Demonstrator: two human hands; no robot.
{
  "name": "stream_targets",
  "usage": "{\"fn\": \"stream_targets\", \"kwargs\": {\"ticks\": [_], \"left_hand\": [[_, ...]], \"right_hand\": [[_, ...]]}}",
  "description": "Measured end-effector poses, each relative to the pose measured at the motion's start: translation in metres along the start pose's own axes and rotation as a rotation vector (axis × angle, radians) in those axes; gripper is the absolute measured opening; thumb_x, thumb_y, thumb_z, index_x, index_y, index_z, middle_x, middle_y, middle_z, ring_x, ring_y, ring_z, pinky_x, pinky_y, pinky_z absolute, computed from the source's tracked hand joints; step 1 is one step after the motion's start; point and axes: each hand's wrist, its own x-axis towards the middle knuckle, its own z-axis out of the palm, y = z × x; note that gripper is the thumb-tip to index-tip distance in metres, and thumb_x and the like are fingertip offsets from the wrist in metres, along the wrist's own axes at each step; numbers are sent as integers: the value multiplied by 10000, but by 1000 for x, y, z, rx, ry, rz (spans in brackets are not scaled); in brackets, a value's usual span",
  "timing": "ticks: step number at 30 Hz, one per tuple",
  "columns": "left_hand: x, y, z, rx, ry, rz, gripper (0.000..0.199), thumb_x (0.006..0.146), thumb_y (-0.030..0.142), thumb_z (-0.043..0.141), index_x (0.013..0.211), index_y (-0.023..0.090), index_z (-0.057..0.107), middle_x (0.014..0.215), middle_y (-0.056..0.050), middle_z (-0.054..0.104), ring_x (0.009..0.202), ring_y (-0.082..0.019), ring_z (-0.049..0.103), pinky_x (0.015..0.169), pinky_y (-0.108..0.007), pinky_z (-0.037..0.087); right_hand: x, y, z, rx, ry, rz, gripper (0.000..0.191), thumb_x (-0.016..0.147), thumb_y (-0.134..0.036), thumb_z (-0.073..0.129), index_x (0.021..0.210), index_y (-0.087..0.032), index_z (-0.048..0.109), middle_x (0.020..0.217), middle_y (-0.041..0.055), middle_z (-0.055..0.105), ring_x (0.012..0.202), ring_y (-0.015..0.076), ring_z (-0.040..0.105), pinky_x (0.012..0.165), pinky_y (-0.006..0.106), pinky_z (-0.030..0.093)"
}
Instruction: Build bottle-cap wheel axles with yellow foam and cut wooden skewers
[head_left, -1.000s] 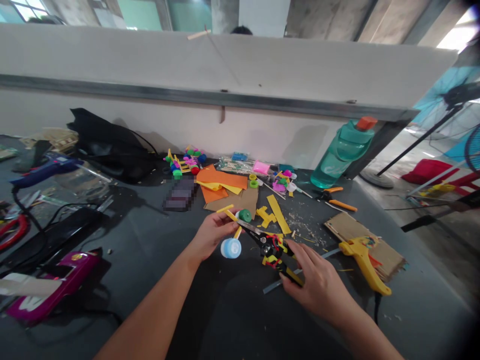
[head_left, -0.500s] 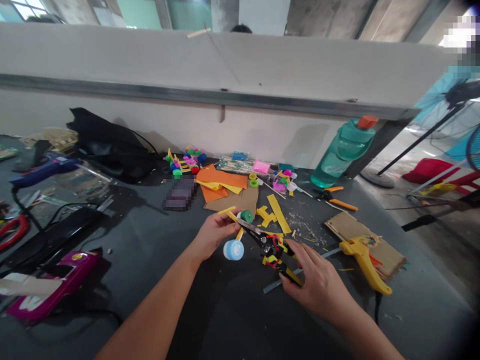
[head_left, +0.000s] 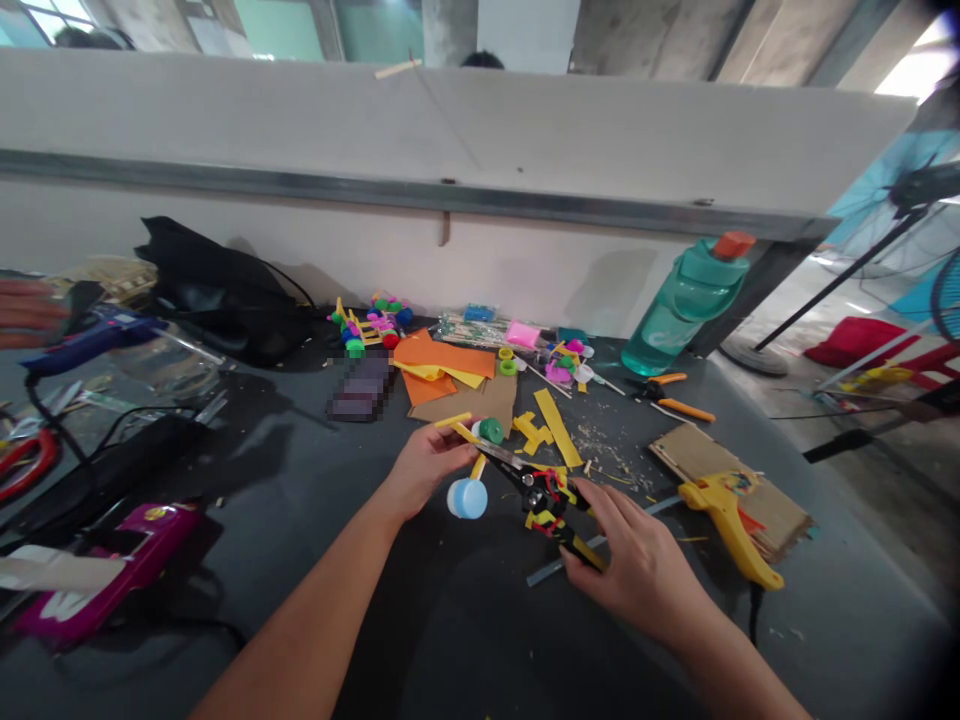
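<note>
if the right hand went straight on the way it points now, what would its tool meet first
Most likely the yellow stick in the left hand, or the green cap beside it; the tip of the black tool in the right hand looks close to both, but depth is unclear.

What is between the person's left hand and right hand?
In the head view, a black-and-yellow tool in the right hand extends toward the left hand, with a green cap and a light-blue cap near its tip.

Two foreground hands (head_left: 426,468) (head_left: 637,550), one co-worker's hand (head_left: 30,312); one teal bottle (head_left: 684,312)
</note>
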Motion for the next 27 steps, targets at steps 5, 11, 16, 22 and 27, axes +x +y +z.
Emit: {"fn": "stream_targets", "kwargs": {"ticks": [5,11,16,22,27], "left_hand": [[0,1,1,-18,-1,-5,436,603,188,757,1030,190,664,956,-57,688,839,-166,611,789,-291,448],[-1,1,1,-32,-16,-19,436,608,200,757,1033,175,665,935,-69,695,799,-174,628,785,-313,460],[-1,3,2,-41,-49,-22,423,631,201,743,1045,167,659,916,-69,696,763,-165,639,768,-307,478],[-3,5,4,-61,-45,-40,435,639,203,739,1063,167,648,931,-73,694,727,-160,648,773,-320,488],[-2,4,3,-49,-62,-37,413,653,207,731,1057,175,647,926,-66,694,748,-159,648,785,-317,482]], "right_hand": [[0,1,0,-4,-3,-6,590,712,-241,543,1273,-138,391,1112,155,589,1002,273,588,819,414,513],[1,1,-2,-29,-4,-15,549,733,-246,540,1250,-109,414,1115,165,590,1001,269,586,824,404,513],[0,1,-2,-37,2,-23,539,744,-243,529,1253,-112,410,1110,163,591,997,268,587,814,409,516],[0,1,-1,-16,15,-32,550,739,-232,527,1264,-122,407,1117,160,593,990,267,594,806,411,522],[0,2,-1,2,27,-22,566,737,-235,523,1282,-145,398,1107,150,599,987,268,601,793,411,526]]}}
